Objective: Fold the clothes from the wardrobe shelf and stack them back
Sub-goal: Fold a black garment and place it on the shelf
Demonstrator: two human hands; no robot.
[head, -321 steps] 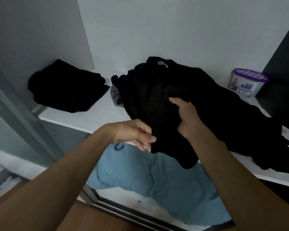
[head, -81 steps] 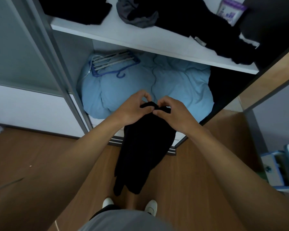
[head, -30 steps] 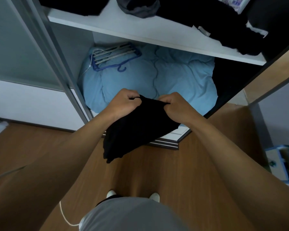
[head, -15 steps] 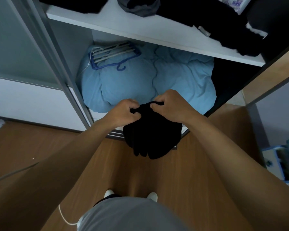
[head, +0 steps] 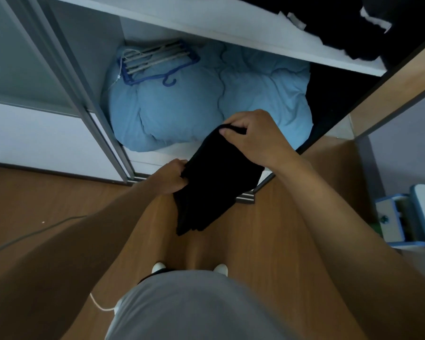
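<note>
We are looking down past the wardrobe's sliding door frame [head: 101, 133] on the left, and a pale cable [head: 35, 235] is trailing over the wooden floor [head: 268, 241] below it. Our left hand [head: 172, 176] is now sitting lower and further left than half a second ago, when both hands were meeting at the top of the bundle. Its fingers [head: 180, 169] are curling round the left edge of the black garment [head: 211, 182] and gripping it.

The garment is hanging in the air above the floor, in front of the open wardrobe and well below the shelf [head: 206, 23]. It is no longer bunching into a short lump; it is stretching on a slant between the two hands, with its loose end dangling under the left one. Behind it a blue duvet [head: 206, 101] is filling the lower compartment, with blue hangers [head: 155, 61] lying on top.

Our right hand [head: 253, 136] is holding higher than the left, thumb and fingers [head: 233, 121] pinching the garment's top corner. Up on the right end of the shelf, the pile of dark clothes [head: 341, 23] is lying unfolded as before. At the far right a small blue and white unit [head: 402, 217] is standing on the floor.
</note>
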